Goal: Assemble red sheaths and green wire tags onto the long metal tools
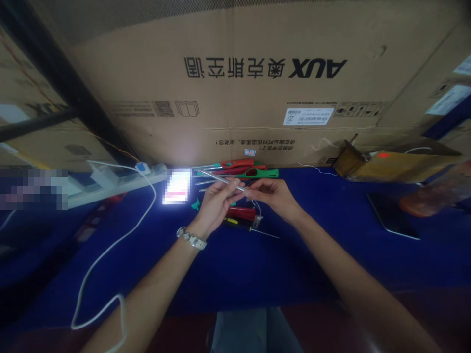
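My left hand (217, 203) is closed around a thin silvery metal tube (215, 177), which slants up to the left. A metal watch is on that wrist. At the tube's near end, the fingers of my right hand (274, 196) are pinched together; any small part between them is hidden. Behind the hands lie several long-nosed lighters, among them a green lighter (270, 173) and a red lighter (243, 163). Just below the hands are a red handle piece (241, 212) and a screwdriver (239, 224) with a black and yellow handle. A small teal piece (196, 204) lies left of my left hand.
A large cardboard box (235, 108) stands upright behind the blue table (265, 274). On the left are a glowing blurred screen (177, 186), a white power strip (110, 189) and a loose white cable (106, 252). To the right lie a dark phone (392, 215) and an open carton (401, 164).
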The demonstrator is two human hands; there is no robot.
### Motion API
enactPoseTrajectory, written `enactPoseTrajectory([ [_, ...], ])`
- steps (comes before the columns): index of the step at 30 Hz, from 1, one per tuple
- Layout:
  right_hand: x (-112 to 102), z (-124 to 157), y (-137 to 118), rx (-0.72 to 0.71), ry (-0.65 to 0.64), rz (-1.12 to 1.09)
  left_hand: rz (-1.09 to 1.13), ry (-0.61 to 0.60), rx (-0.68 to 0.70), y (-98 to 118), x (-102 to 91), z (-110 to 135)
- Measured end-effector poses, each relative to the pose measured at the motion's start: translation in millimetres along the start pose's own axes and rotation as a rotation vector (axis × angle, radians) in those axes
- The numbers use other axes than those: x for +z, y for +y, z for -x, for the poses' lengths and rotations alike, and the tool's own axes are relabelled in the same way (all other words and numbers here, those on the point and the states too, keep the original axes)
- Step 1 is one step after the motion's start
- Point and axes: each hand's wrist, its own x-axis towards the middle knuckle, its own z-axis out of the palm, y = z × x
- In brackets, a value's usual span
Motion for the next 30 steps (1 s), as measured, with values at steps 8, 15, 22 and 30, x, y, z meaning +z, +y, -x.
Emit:
enactPoseTrajectory([
  [8,-7,10,7,-0.109,-0.111,0.34,-0.019,0.118,0.056,8,-13.1,-4],
  [15,2,14,16,-0.108,-0.109,0.757,-0.05,0.148,0.057,10,-17.6,-6],
  [22,1,10,20,-0.175,-0.103,0.655,-0.03,0.201,0.034,14,-13.4,-5],
  [30,12,12,25,-0.238,-0.033,0.529,0.021,0.259,0.004,16,-7.6,-2],
])
